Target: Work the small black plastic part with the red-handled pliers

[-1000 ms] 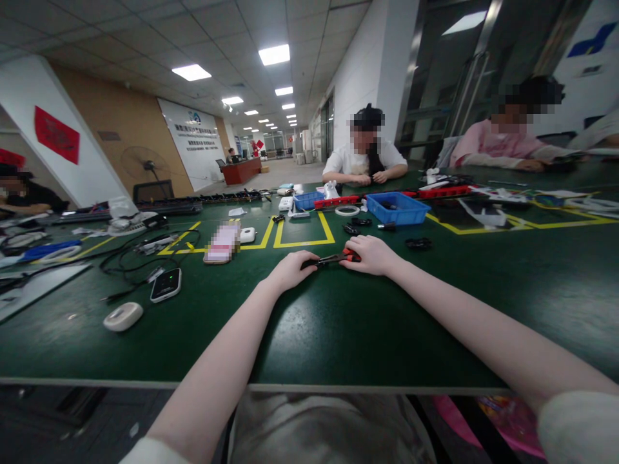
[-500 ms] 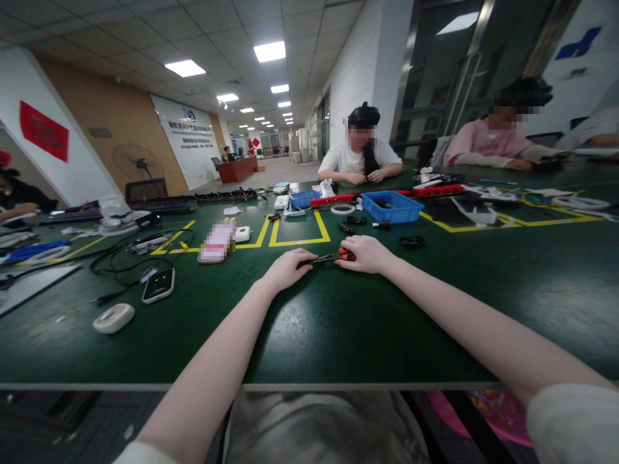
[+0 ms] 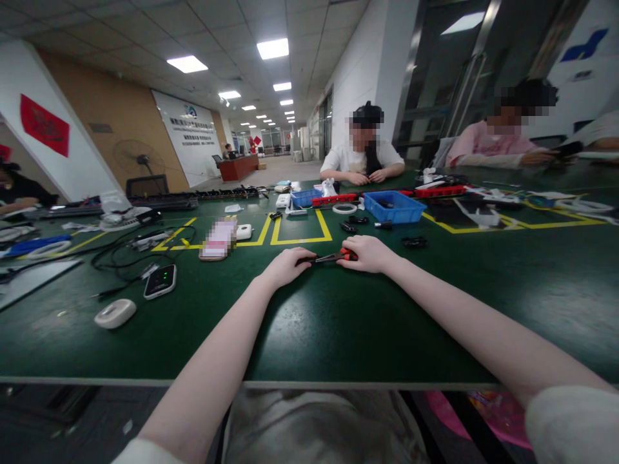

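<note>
Pliers [image 3: 327, 258] with red-and-black grips are sitting on the near side of the blue bin [image 3: 401, 215], a little to its left, as I am watching from afar through the head view. My right hand [image 3: 371, 254] is wrapping the grips, its fingers curling closed round them. My left hand [image 3: 289, 266] is pinching a slim black piece [image 3: 306, 260] at the pliers' nose; whether the nose is biting it or only touching it, I am unable to tell. Around them, a white ring [image 3: 345, 209] is lying just left of the bin, small black connectors [image 3: 349, 227] are lying between bin and hands, and a black cable bundle [image 3: 414, 242] is resting on the bin's near side. I am judging the pliers stiff and fairly dense, with bare metal likely proving slicker than the grips, so I am favouring a hold well back on those, clear of the pivot.
</note>
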Action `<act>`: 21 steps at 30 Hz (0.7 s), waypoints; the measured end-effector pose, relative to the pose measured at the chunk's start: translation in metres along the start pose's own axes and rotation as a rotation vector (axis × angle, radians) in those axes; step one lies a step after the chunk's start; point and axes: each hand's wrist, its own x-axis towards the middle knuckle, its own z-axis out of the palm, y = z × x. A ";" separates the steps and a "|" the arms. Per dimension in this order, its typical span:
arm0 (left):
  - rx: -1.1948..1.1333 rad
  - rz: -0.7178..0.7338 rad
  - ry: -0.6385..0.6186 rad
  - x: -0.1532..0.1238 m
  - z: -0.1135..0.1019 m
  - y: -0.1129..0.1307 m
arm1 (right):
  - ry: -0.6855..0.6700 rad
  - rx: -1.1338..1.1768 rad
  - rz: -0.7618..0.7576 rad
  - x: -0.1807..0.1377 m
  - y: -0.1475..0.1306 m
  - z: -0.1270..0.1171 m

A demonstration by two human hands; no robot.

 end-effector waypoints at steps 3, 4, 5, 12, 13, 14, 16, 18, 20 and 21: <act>0.018 -0.014 0.005 -0.001 -0.001 -0.001 | 0.010 -0.002 0.012 0.000 -0.001 -0.001; 0.025 -0.018 0.006 -0.001 -0.001 0.000 | 0.013 -0.003 0.015 0.000 -0.001 -0.001; 0.032 -0.020 0.007 -0.001 0.000 0.001 | 0.015 -0.004 0.016 0.000 -0.001 -0.001; 0.076 -0.021 0.001 0.000 0.001 0.008 | 0.017 -0.013 0.012 0.000 -0.001 0.000; 0.081 -0.018 -0.004 0.000 0.001 0.009 | 0.020 -0.015 0.013 0.000 -0.001 0.001; 0.086 -0.015 -0.010 -0.001 0.001 0.010 | 0.022 -0.018 0.014 0.000 -0.001 0.001; 0.099 -0.010 -0.024 -0.001 0.001 0.011 | 0.027 -0.024 0.019 0.000 -0.001 0.001; 0.113 -0.006 -0.038 -0.001 0.000 0.012 | 0.030 -0.031 0.023 0.000 -0.002 0.000; 0.124 -0.004 -0.049 -0.002 -0.001 0.013 | 0.029 -0.037 0.028 0.000 -0.002 0.000; 0.128 -0.003 -0.054 -0.002 -0.001 0.013 | 0.028 -0.041 0.030 0.000 -0.002 0.000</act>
